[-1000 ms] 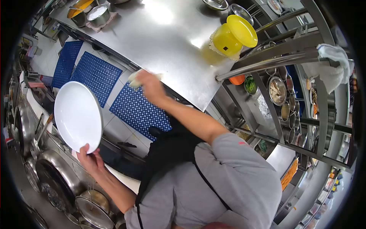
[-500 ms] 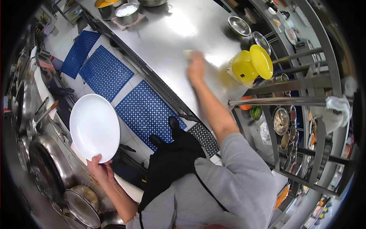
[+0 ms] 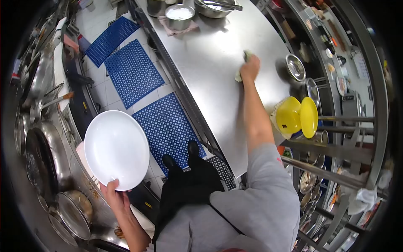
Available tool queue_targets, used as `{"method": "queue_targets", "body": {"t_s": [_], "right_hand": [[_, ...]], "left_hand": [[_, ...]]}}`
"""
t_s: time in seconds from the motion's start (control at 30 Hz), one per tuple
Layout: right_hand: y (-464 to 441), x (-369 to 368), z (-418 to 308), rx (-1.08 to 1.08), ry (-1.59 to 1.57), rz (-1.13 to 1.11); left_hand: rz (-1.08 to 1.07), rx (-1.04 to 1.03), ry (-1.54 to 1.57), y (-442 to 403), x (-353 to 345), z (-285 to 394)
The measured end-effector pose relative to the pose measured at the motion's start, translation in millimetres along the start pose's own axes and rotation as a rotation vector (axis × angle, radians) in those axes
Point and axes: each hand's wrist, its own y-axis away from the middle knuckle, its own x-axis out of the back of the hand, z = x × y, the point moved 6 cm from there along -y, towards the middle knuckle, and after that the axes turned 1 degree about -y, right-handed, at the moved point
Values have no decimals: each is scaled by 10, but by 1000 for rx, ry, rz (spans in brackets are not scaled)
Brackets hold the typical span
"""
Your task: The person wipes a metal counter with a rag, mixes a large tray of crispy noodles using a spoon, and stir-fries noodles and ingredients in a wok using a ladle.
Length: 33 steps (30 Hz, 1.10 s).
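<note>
My left hand [image 3: 115,194] grips the near rim of a white oval plate [image 3: 117,149], thumb on top and fingers underneath. The plate is held out over the floor beside the stove side. My right hand [image 3: 250,69] is stretched out across the steel table [image 3: 201,63], closed around a pale, greenish-white cloth [image 3: 238,77] that sticks out on both sides of it. The cloth appears pressed on the tabletop. To the right of that forearm, at the table's edge, sit a yellow container [image 3: 289,115] and its yellow lid [image 3: 309,117], with a cloth under them.
Metal bowls [image 3: 295,67] line the table's right side. At the far end stand a pot with white contents [image 3: 179,17] and a bowl with a utensil [image 3: 214,8]. Blue mats [image 3: 134,73] cover the floor. Pans [image 3: 40,164] fill the left; shelf rails [image 3: 327,172] stand right.
My right hand has swept the cloth further right along the table. The view has shifted, and the plate stays in my left hand.
</note>
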Motion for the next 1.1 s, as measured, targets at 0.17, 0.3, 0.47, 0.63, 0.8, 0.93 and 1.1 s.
{"method": "queue_targets", "body": {"t_s": [0.17,0.3,0.47,0.63,0.8,0.93,1.1], "right_hand": [[280,-1020,-1601,236,-601,-319],[1444,-492,-2638,615,-657,-750],[1804,948,-1675,166,-880,-522],[2401,1962,-460,78,-62,-386],[2263,970,-927,87,174,-389],[1481,-136,-1856,243,7,-261],[1031,-714,-2754,594,-531,-485]], "left_hand": [[-14,23,6,41,38,-107],[-57,5,42,-21,-140,-86],[-95,-25,35,-128,-39,-68],[-64,-34,33,-68,77,-42],[-46,-25,56,-3,217,-105],[47,-15,74,89,183,-125],[71,22,77,89,315,-292]]}}
